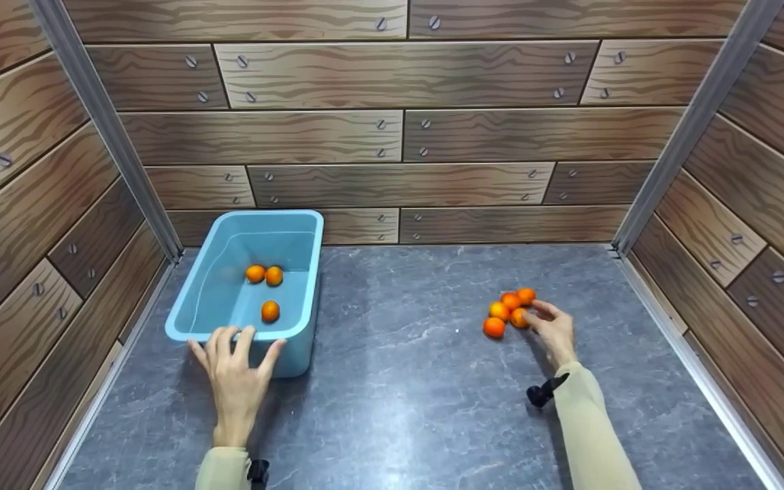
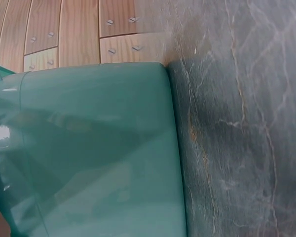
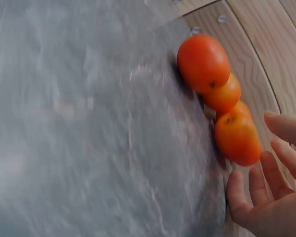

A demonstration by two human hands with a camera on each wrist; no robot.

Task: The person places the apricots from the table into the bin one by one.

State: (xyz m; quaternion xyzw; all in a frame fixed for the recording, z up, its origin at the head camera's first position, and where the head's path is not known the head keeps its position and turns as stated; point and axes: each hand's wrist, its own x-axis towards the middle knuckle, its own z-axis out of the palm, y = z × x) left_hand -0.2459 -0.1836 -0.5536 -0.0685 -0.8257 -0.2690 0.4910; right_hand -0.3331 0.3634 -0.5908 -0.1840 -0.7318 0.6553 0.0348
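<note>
My left hand point(image 1: 234, 381) is at the front rim of a light blue plastic bin point(image 1: 316, 272). Its spread fingers rest on the rim, the thumb to the right. Inside the bin lie three small orange fruits point(image 1: 270, 311), smooth and mandarin-like. Several more form a tight cluster on the floor to the right. My right hand point(image 1: 555, 335) reaches to that cluster from its right side, fingers parted beside the nearest fruit point(image 1: 519, 318). In the right wrist view the fingertips point(image 3: 267, 157) are close against a fruit point(image 3: 238, 138); whether they touch is unclear.
A grey marbled surface point(image 1: 392, 367) spans the space between the bin and the cluster. Wood-plank-patterned walls point(image 1: 405, 75) enclose the back and both sides, with metal strips point(image 1: 705, 381) along the edges. The bin's outer wall point(image 2: 103, 148) fills much of the left wrist view.
</note>
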